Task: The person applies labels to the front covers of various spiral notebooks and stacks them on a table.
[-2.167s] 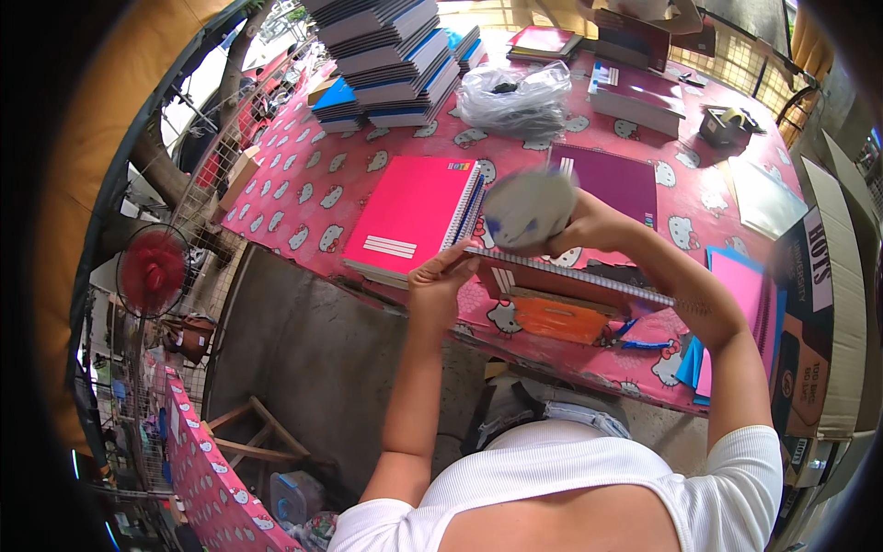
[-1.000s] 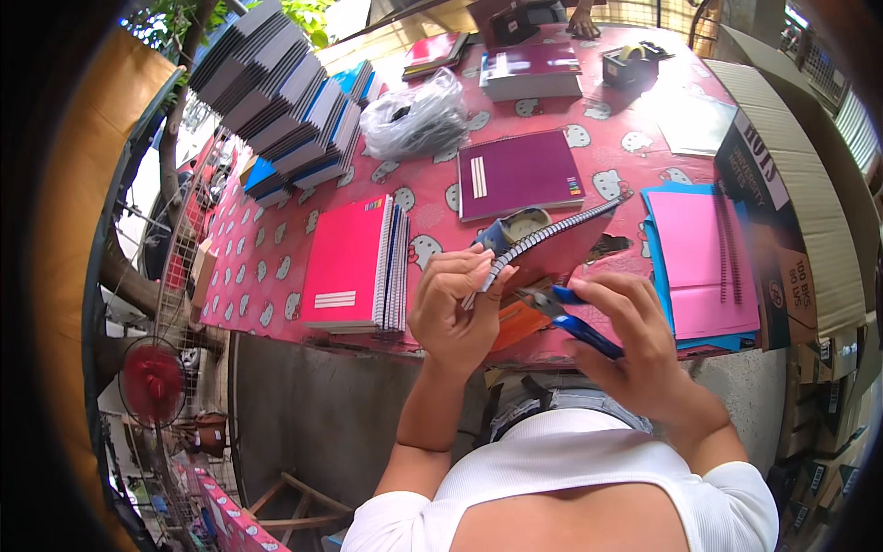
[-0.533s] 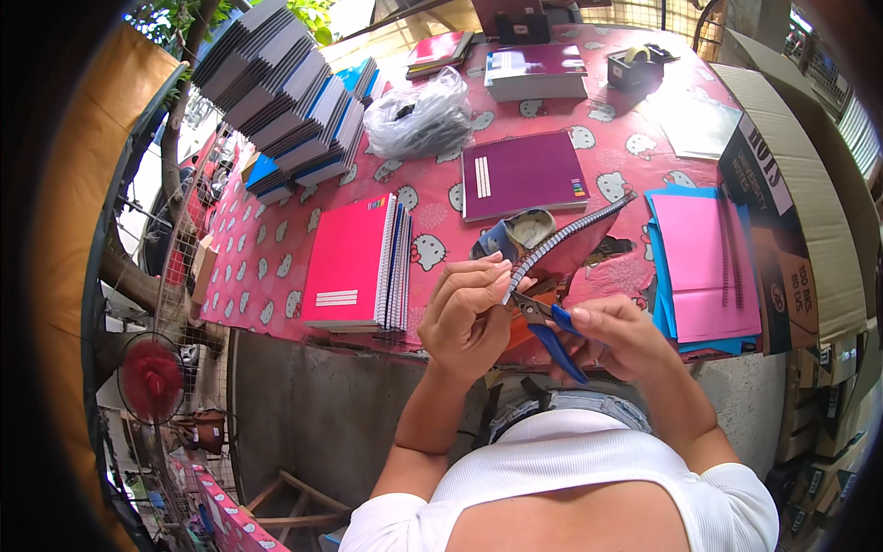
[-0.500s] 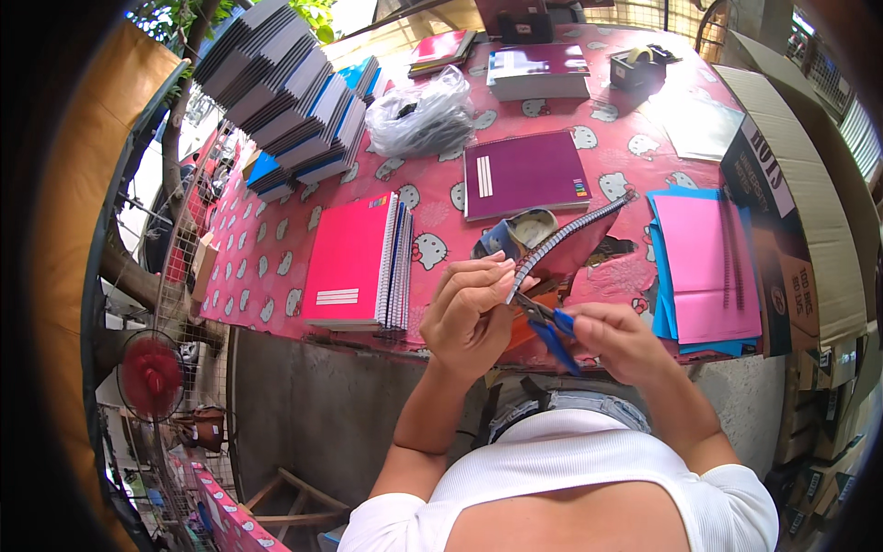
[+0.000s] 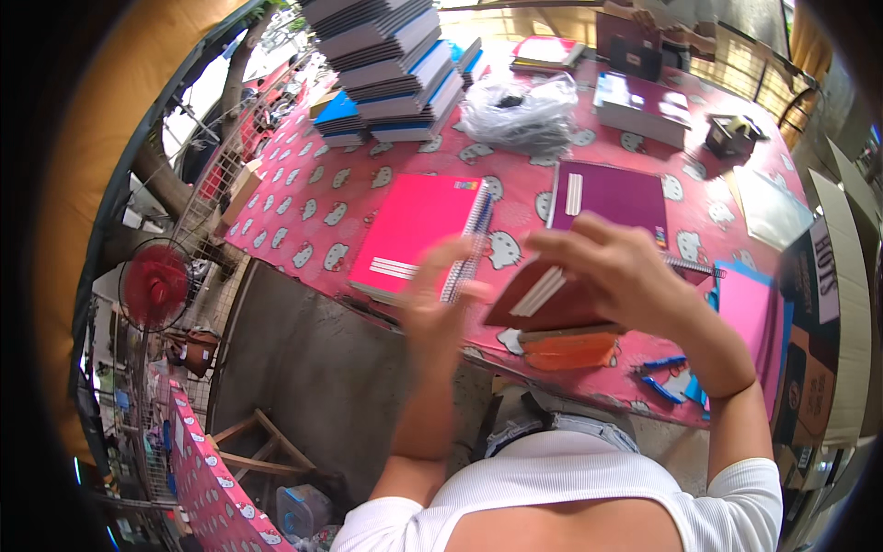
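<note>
A maroon spiral notebook (image 5: 536,296) is tilted up off the table in front of me, its coil pointing right. My right hand (image 5: 635,281) is over its upper part, fingers bent round it. To the left, my left hand (image 5: 439,293) is blurred, its fingers apart and nothing seen between them. It passes in front of a stack of bright pink spiral notebooks (image 5: 418,221). Blue-handled cutting pliers (image 5: 667,382) rest on the table by my right forearm. An orange object (image 5: 570,350) lies below the maroon notebook.
Beyond my right hand lies a purple notebook (image 5: 616,198). A tall pile of notebooks (image 5: 386,74) stands at the back left, near a clear plastic bag (image 5: 520,115). Pink and blue sheets (image 5: 743,299) and a cardboard box (image 5: 842,304) are on the right. Another person's hands show at the far edge.
The pliers have left my right hand and lie on the table. That hand has moved onto the maroon notebook, while my left hand has let go of its coil and shifted left. The view has turned left.
</note>
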Tool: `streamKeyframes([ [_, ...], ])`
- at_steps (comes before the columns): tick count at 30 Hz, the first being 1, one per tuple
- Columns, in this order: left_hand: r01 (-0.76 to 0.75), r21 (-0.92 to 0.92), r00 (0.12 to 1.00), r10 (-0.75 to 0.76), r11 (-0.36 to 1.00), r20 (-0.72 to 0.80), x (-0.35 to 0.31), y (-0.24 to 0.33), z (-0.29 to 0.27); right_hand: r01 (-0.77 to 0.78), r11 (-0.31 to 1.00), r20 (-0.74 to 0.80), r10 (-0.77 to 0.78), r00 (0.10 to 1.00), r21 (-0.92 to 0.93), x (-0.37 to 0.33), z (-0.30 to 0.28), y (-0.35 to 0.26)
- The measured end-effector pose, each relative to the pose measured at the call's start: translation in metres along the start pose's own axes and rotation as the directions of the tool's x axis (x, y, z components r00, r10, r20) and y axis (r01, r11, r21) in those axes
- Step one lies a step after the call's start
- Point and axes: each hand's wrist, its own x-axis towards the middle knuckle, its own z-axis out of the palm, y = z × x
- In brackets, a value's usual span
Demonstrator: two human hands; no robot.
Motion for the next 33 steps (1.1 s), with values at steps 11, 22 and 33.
streamKeyframes([
  [11, 0.026, -0.584, 0.783, -0.38, 0.811, -0.493, 0.011, -0.2, -0.158, -0.318, 0.849, -0.268, 0.451, 0.851, 0.421, 0.135, 0.234, 0.152],
  [22, 0.287, 0.075, 0.519, -0.09, 0.955, -0.85, -0.01, -0.232, -0.211, -0.261, 0.945, -0.177, 0.296, 0.939, 0.2, 0.104, 0.253, 0.156],
  [33, 0.604, -0.275, 0.78, -0.626, 0.748, 0.008, 0.134, -0.152, 0.121, -0.949, 0.143, -0.255, 0.942, 0.218, -0.281, -0.148, 0.092, 0.289],
])
